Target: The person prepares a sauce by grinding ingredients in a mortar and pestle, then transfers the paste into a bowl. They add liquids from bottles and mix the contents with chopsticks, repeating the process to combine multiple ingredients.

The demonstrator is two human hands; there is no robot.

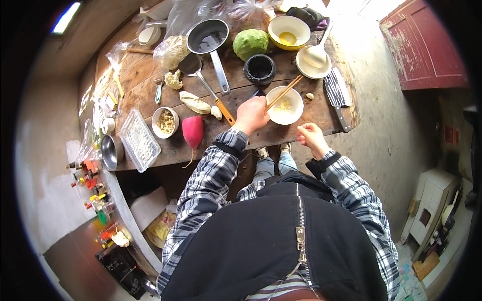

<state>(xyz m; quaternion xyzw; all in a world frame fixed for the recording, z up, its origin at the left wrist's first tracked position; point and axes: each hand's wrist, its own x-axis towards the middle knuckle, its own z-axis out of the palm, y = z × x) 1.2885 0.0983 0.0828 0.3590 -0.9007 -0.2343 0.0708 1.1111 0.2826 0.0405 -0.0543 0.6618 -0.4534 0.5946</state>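
My left hand (251,116) is closed around the near end of a pair of wooden chopsticks (284,92), at the left rim of a white bowl (294,116). The chopsticks slant over the bowl, and their far ends reach a small white dish. Pale chopped bits, perhaps garlic (284,105), lie in the bowl. My right hand (312,140) hovers off the table's front edge, below and right of the bowl. Its thumb and index finger are close together; whether they pinch something small cannot be seen. A garlic clove (310,96) lies right of the bowl.
A cleaver (336,92) lies near the wooden table's (241,145) right edge. Around stand a black pot (260,69), cabbage (250,44), frying pan (208,35), turner (224,111), red radish (192,131), filled bowl (165,122), plastic box (140,141) and yellow bowl (289,28).
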